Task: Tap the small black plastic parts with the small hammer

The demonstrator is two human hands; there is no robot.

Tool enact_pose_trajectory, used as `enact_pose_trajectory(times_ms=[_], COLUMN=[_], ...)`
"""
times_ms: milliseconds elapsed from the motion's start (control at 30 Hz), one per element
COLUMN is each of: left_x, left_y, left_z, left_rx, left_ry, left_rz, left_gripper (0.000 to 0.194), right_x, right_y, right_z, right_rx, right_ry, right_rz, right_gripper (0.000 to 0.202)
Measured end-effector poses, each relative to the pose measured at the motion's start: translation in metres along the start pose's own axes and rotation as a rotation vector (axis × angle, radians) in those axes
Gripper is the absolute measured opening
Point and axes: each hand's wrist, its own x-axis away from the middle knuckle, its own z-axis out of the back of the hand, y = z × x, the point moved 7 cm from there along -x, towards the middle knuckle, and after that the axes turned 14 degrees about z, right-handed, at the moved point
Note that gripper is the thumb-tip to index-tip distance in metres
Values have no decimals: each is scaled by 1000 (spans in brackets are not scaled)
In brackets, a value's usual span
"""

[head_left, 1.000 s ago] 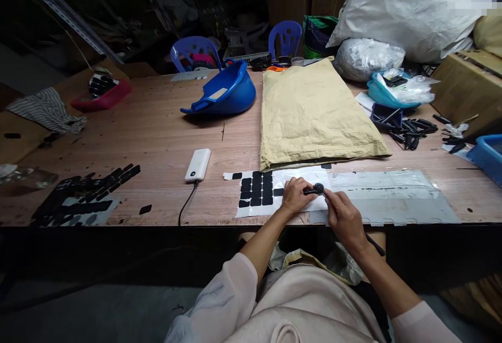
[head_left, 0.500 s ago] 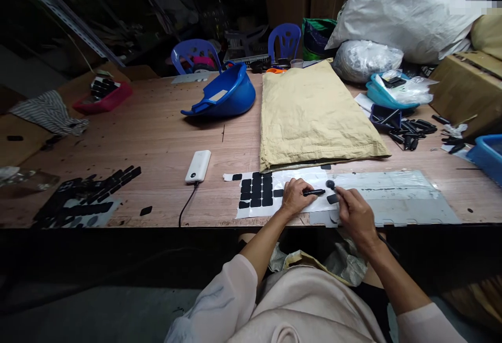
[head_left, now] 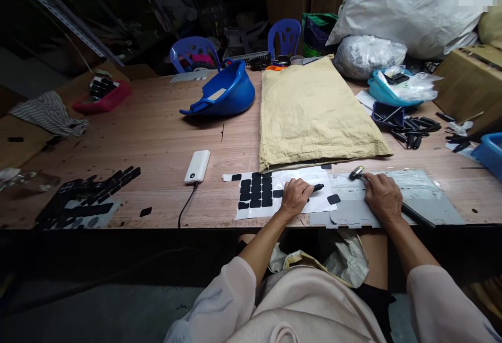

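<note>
My left hand [head_left: 296,195] is closed around a short black stick-like piece [head_left: 318,187] above a white sheet [head_left: 288,175]. Rows of black rounded patches [head_left: 255,195] lie on the sheet's left part. A single black patch [head_left: 333,199] sits at its right edge. On the grey board [head_left: 423,207], my right hand [head_left: 383,195] is wrapped round a hammer [head_left: 418,216], whose metal head [head_left: 356,173] points left and its dark handle to the lower right.
A tan sack [head_left: 317,113] lies behind the sheet. A white power bank [head_left: 197,167] with a cable and a blue basin [head_left: 231,92] are to the left. Black pieces [head_left: 415,129] lie at the right, more dark strips [head_left: 90,196] at far left.
My right hand has moved right, away from the sheet, with the hammer. The black piece in my left hand now tilts upward to the right.
</note>
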Motion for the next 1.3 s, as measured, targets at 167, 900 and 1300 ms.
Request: enact_pose_trajectory(times_ms=[167,900,1300], left_x=[1,132,90], left_y=[-1,-60,24], left_z=[-1,-76,-29], left_rx=[-47,-60,205], left_ry=[4,-371,-449], left_rz=[1,44,-114], left_gripper=[33,31,23], right_x=[1,-1,0], right_y=[-5,-6,-8], right_z=[0,-2,-3], right_rx=[17,40,59], right_ry=[-20,25,21], right_rz=[-17,-24,-41], right_gripper=[32,27,25])
